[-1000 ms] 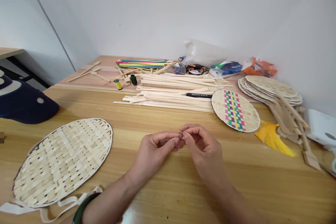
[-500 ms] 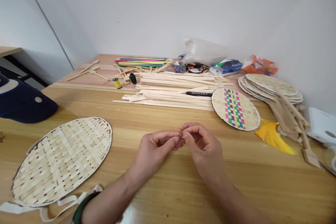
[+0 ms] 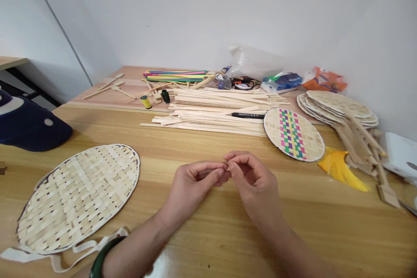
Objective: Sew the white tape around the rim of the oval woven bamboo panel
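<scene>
The counter (image 3: 195, 145) carries one large woven oval (image 3: 81, 200), lower left, and one colour-checked fan (image 3: 293, 134), right. The left hand (image 3: 192, 184) and right hand (image 3: 257, 182), angled inward, meet mid-frame, fingers pinching one thin item (image 3: 226, 163), too small to identify. Upper centre: one black marker (image 3: 248, 115), lettering unreadable; two spools (image 3: 165, 96).

Over here there's a wood-grained table (image 3: 202, 234). From its middle, a plain woven oval (image 3: 78, 200) lies between eight and nine o'clock, a yellow spool (image 3: 146, 102) at eleven, pale strips (image 3: 215, 127) at twelve, a yellow tassel (image 3: 342, 170) at three.
</scene>
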`<move>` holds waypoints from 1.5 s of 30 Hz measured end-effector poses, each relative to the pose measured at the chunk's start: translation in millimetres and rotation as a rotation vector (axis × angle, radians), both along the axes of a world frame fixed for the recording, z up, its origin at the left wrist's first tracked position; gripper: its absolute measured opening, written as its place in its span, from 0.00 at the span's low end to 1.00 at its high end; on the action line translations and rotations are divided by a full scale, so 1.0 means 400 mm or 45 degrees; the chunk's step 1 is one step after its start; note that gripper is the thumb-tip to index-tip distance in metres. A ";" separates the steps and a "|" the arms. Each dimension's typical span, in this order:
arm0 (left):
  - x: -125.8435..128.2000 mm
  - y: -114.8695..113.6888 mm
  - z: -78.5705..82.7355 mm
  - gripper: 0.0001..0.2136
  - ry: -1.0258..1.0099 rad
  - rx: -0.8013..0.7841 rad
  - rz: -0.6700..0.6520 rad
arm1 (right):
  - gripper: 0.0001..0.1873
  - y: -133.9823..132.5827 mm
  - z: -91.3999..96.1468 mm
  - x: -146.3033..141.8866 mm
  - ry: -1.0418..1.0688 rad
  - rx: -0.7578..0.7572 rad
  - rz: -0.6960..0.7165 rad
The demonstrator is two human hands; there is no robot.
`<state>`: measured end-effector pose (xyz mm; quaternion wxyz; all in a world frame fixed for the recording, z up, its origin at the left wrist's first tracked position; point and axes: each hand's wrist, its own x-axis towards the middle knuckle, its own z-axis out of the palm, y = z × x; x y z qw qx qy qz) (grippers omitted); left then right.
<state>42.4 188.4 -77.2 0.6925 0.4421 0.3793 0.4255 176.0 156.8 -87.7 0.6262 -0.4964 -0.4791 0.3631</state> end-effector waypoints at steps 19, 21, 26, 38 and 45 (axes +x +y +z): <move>0.004 0.001 0.006 0.06 0.055 -0.035 0.028 | 0.06 0.001 0.004 0.003 -0.043 -0.025 0.010; 0.004 0.002 0.005 0.06 0.061 -0.036 0.029 | 0.06 0.001 0.008 0.003 -0.065 -0.034 0.003; 0.003 0.002 0.007 0.06 0.080 -0.047 0.027 | 0.06 0.001 0.017 0.003 -0.093 -0.037 0.002; 0.001 0.000 0.006 0.07 0.115 -0.018 0.039 | 0.05 -0.003 0.018 0.003 -0.114 -0.022 -0.018; 0.000 0.000 0.003 0.07 0.073 -0.039 0.031 | 0.05 -0.008 0.022 0.004 -0.141 -0.085 -0.036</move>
